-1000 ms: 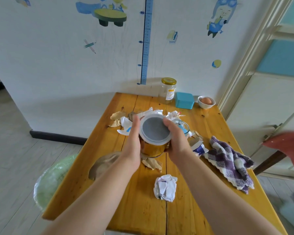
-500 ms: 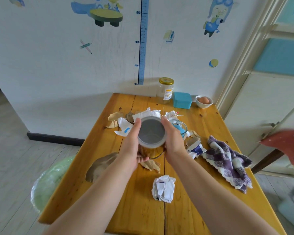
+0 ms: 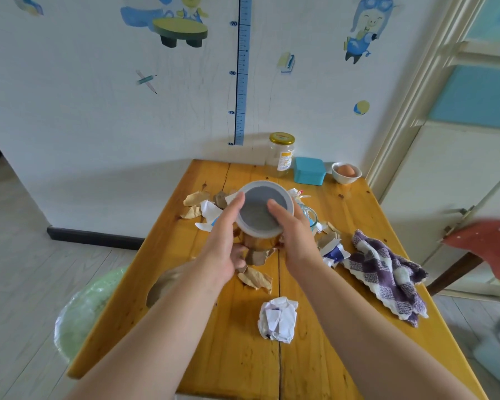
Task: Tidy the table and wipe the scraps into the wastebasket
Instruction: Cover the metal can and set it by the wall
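Note:
A gold tin can (image 3: 260, 243) with a grey lid (image 3: 261, 210) is held above the middle of the wooden table (image 3: 358, 209). My left hand (image 3: 223, 243) grips its left side and my right hand (image 3: 296, 235) grips its right side. Torn brown and white paper scraps (image 3: 202, 207) lie around and behind the can. A crumpled white paper ball (image 3: 277, 319) sits nearer to me. A purple checked cloth (image 3: 384, 272) lies bunched at the right. The green-lined wastebasket (image 3: 81, 313) stands on the floor at the table's left edge.
At the table's far edge stand a glass jar with a yellow lid (image 3: 281, 154), a teal box (image 3: 309, 170) and a small bowl with an egg (image 3: 346, 172). A glass cup (image 3: 311, 217) shows behind my right hand. A red chair (image 3: 488, 249) stands at the right.
Both hands have carried the can away from me toward the table's far side, and it now sits higher in view. The scraps and cloth have not moved.

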A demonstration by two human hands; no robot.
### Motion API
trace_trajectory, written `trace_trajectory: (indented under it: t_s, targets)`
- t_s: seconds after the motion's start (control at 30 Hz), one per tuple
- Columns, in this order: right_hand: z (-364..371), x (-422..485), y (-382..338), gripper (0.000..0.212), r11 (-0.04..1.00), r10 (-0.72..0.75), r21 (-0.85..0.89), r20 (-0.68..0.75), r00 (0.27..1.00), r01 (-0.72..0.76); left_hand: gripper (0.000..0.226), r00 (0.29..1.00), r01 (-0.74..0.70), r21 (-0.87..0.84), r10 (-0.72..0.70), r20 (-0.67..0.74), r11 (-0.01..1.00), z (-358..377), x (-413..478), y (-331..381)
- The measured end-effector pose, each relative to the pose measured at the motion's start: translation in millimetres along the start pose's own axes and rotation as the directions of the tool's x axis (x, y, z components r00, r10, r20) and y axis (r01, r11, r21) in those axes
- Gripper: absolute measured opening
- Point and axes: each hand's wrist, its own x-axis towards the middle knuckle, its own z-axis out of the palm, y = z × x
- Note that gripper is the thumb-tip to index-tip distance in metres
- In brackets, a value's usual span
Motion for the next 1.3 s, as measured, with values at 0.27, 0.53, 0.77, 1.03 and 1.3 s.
trace_trajectory:
  t_s: [0.27, 0.53, 0.77, 1.03, 1.3]
  targets:
    - [-15, 6, -5, 0.031, 0.98, 0.199, -0.03, 0.137, 0.97, -0.197, 0.081, 0.993, 0.115, 0.21, -0.119, 0.007, 0.971, -11, 3, 10]
    - [-5, 4, -8, 0.022, 0.958, 0.259, -0.148, 0.067, 0.964, -0.247, 0.085, 0.971, 0.224, -0.026, -0.225, -0.075, 0.974, -14, 6, 0]
    - [9, 0, 3, 0.082, 0.672, -0.275, -0.638, 0.256, 0.927, 0.376, 0.031, 0.987, 0.077, -0.092, -0.089, -0.131, 0.993, -4, 4, 11]
    - [13, 26, 13, 0.076, 0.59, -0.416, -0.674, 0.218, 0.883, 0.445, 0.066, 0.976, 0.141, 0.047, -0.131, -0.175, 0.989, -15, 23, 10]
    - [22, 51, 11, 0.074, 0.533, -0.433, -0.684, 0.286, 0.855, 0.498, 0.052, 0.988, 0.113, 0.015, -0.111, -0.105, 0.993, -28, 47, 13]
